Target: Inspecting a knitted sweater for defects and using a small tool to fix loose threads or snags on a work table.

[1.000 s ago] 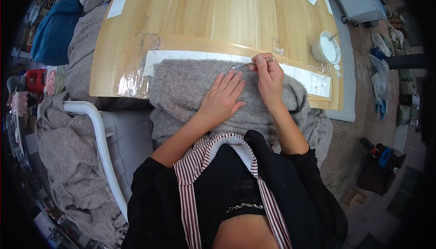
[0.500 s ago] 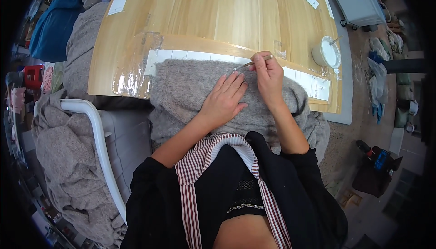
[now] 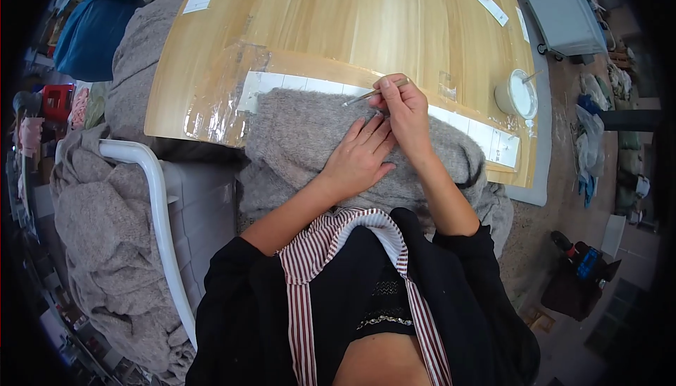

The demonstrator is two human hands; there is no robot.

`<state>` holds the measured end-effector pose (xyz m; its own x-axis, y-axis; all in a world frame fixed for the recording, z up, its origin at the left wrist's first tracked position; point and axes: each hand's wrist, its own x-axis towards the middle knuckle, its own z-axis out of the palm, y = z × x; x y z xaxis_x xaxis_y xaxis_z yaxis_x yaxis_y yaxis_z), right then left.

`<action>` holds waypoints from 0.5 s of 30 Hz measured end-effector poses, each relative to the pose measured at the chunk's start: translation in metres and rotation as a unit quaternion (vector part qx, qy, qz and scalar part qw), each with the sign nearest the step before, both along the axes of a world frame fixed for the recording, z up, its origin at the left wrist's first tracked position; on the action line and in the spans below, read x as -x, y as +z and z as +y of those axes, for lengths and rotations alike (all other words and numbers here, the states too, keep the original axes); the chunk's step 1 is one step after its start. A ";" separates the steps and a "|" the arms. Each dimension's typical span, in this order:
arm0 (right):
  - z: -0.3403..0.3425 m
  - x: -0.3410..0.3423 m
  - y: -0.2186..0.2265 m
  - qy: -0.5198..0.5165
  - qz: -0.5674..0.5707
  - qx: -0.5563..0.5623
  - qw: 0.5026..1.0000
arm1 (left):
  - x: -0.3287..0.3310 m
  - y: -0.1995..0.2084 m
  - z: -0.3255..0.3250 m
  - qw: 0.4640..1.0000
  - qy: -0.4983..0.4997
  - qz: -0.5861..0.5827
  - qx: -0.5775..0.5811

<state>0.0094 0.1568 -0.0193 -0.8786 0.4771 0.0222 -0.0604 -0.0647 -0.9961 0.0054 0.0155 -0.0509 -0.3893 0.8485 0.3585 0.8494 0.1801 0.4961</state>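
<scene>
A grey, fuzzy knit piece [image 3: 296, 129] lies over the near edge of the wooden table [image 3: 317, 20] and hangs down toward me. My left hand [image 3: 358, 155] rests flat on it, fingers stretched toward the far side. Just to the right and beyond, my right hand [image 3: 407, 113] pinches a thin brush [image 3: 364, 96] with a slim handle. Its whitish tip points left, at or just above the knit near its far edge; contact cannot be told. Along that edge, partly under the knit, runs a white marked paper strip [image 3: 310, 84].
A white tub [image 3: 505, 97] of white liquid with a stick in it stands at the table's right edge. On my left, a pale plastic basket [image 3: 158, 196] is heaped with grey knits [image 3: 105, 224]. A grey wheeled cart [image 3: 562, 13] stands at the far right.
The brush tip has moved left along the knit's far edge. My right hand has shifted slightly left with it, while my left hand stays flat on the knit. The view has shifted slightly.
</scene>
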 end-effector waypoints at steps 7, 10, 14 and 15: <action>0.000 0.009 0.013 -0.001 0.025 -0.074 0.997 | 0.000 -0.002 0.000 1.000 -0.007 -0.002 -0.005; -0.003 0.010 0.018 -0.020 0.036 -0.027 0.999 | -0.001 -0.003 -0.001 1.000 0.000 0.003 -0.011; -0.019 0.023 0.011 0.042 0.004 -0.031 0.999 | 0.000 -0.007 -0.001 1.000 -0.008 -0.020 -0.018; -0.024 0.028 0.009 0.065 0.005 -0.033 0.997 | 0.000 -0.009 -0.001 1.000 -0.006 -0.018 -0.012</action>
<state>-0.0182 0.1332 -0.0107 -0.9326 0.3560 0.0589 -0.0657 -0.0071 -0.9978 0.0056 0.0142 -0.0595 -0.3931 0.8440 0.3649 0.8323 0.1580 0.5313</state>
